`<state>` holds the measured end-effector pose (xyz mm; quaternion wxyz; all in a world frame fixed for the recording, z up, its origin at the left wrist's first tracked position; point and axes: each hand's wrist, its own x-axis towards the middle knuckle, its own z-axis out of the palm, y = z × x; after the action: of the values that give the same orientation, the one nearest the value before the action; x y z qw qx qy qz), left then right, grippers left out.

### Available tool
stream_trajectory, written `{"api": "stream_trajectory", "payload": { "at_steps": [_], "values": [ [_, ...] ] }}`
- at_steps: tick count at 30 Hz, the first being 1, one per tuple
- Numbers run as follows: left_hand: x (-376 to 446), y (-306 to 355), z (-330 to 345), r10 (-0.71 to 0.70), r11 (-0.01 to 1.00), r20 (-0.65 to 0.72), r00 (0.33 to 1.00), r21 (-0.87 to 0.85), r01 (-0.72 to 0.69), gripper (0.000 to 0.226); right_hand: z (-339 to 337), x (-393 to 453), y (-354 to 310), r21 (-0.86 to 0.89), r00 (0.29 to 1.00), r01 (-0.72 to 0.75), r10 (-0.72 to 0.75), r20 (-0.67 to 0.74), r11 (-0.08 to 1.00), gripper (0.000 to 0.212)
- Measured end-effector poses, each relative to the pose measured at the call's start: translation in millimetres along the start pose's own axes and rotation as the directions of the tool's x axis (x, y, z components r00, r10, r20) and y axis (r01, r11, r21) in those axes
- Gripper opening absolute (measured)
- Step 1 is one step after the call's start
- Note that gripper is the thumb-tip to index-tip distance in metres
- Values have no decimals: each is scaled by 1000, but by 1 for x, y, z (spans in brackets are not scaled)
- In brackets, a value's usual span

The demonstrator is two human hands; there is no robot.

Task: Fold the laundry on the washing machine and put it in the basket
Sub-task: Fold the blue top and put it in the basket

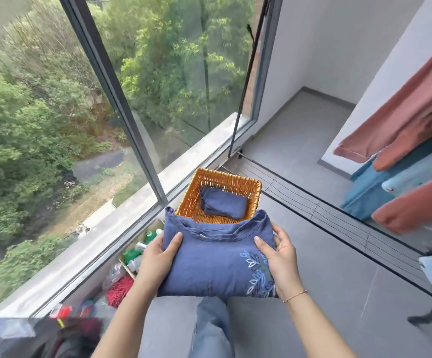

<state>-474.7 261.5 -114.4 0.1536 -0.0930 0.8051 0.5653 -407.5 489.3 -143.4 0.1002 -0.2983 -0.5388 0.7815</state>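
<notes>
A tall window with a dark frame fills the view from nine to twelve o'clock, green trees behind the glass. The grey tiled floor spreads from the centre toward three and five o'clock. At three o'clock, salmon-pink garments hang over a blue cloth, above a rack of thin rails that runs from the centre toward four o'clock.

The folded blue shirt, embroidered with pale leaves near its right edge, is held in the air just below the centre, its collar edge overlapping the near rim of the wicker basket. The basket stands on the floor beside the window, just above the centre, and a smaller folded blue piece lies inside it.

The left hand grips the shirt's left edge, thumb on top, fingers underneath. The right hand grips the right edge the same way, a thin bracelet at its wrist.

At seven o'clock, green bottles and a red mop head lie along the window base.
</notes>
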Motion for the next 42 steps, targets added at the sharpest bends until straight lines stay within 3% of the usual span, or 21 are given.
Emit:
{"api": "stream_trajectory", "payload": {
  "at_steps": [9,13,17,21,25,28,32,35,37,40,42],
  "values": [
    [203,-2,29,-112,971,96,989,220,89,35,58,160,28,-137,978,-88,59,-201,987,41],
    [270,-11,62,-163,953,139,977,278,120,22,68,225,52,-226,958,-116,49,-283,967,41],
    [325,-37,90,-124,913,191,974,406,36,21,62,274,77,-409,947,-176,40,-319,896,46],
    [367,-62,116,-108,887,206,973,461,1,19,49,319,108,-475,937,-231,62,-344,849,46],
    [394,-85,143,-117,850,126,985,525,34,21,53,356,141,-427,889,-315,106,-445,847,37],
    [402,-91,167,-141,820,45,989,565,91,21,58,381,163,-256,821,-390,208,-532,885,17],
    [413,-106,181,-175,845,6,985,514,147,28,53,396,181,-169,745,-484,304,-593,859,10],
    [420,-123,182,-135,817,-3,991,565,114,44,52,399,184,-227,766,-517,327,-554,826,4],
    [404,-122,184,-34,786,-26,999,616,43,59,56,390,177,-246,792,-487,305,-530,838,21],
    [368,-113,184,191,794,-21,981,591,-142,56,66,354,159,-280,820,-338,135,-556,898,41],
    [359,-119,182,336,718,42,941,636,-284,45,69,330,155,-457,872,-231,-27,-489,859,39]
  ]
}}
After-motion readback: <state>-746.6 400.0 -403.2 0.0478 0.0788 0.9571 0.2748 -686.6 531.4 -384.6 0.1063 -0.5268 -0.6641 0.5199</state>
